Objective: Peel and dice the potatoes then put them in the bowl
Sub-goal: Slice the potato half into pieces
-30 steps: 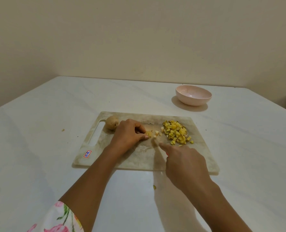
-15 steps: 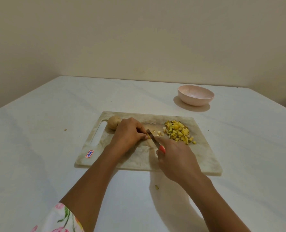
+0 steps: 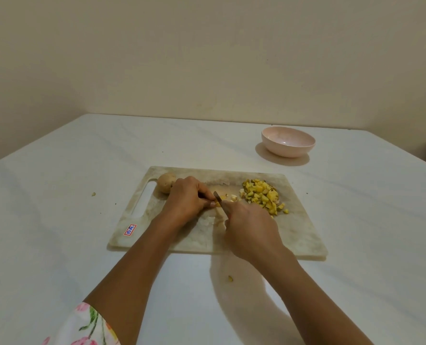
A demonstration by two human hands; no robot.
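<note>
White table (image 3: pixel 57 220) with a worn cutting board (image 3: pixel 301 235), and two hands at work on it.
From the left: a whole brown potato (image 3: pixel 166 183) lies by the handle slot; the left hand (image 3: pixel 187 199) pinches a small potato piece (image 3: pixel 223 196); the knife (image 3: pixel 220 201), gripped by the right hand (image 3: pixel 249 227), stands against it; diced potato (image 3: pixel 263 195) is heaped beside; the pink bowl (image 3: pixel 288 141) stands behind, apart.

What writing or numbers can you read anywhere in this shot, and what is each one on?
"10A": handwritten in blue on a red-bordered sticker at the near left corner of the board. It sits slanted, and the last character could be a 4.
Nothing else is readable: no text shows on the bowl or the knife.
</note>
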